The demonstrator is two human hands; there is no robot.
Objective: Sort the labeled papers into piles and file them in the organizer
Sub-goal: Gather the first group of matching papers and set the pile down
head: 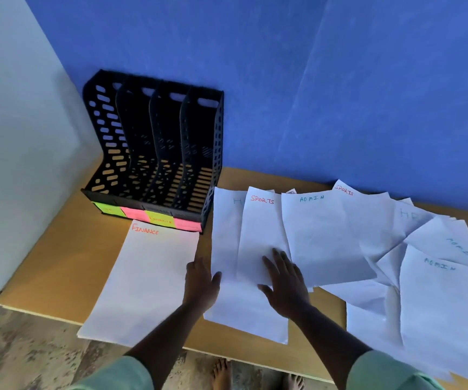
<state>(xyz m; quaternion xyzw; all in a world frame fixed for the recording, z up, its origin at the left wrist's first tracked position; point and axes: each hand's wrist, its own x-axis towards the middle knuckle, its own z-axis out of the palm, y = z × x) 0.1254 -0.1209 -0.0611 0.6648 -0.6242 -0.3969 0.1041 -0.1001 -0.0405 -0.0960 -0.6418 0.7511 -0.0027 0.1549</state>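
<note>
A black four-slot organizer point(154, 153) stands at the table's back left, with green and pink sticky labels point(148, 215) along its front. A sheet marked FINANCE point(145, 280) lies alone in front of it. To its right white sheets overlap in a spread: one marked SPORTS point(258, 235), one marked ADMIN point(322, 237), another SPORTS sheet point(348, 192), and more ADMIN sheets point(446, 305). My left hand point(200, 282) rests flat between the FINANCE sheet and the spread, fingers straight. My right hand point(284, 282) lies flat on the SPORTS sheet's lower part, fingers spread.
The wooden table point(58, 263) stands against a blue wall point(339, 94), with a pale wall point(16, 136) at the left. Its front edge runs across the bottom, and some sheets overhang it. Below are a mottled floor and bare feet point(221, 374).
</note>
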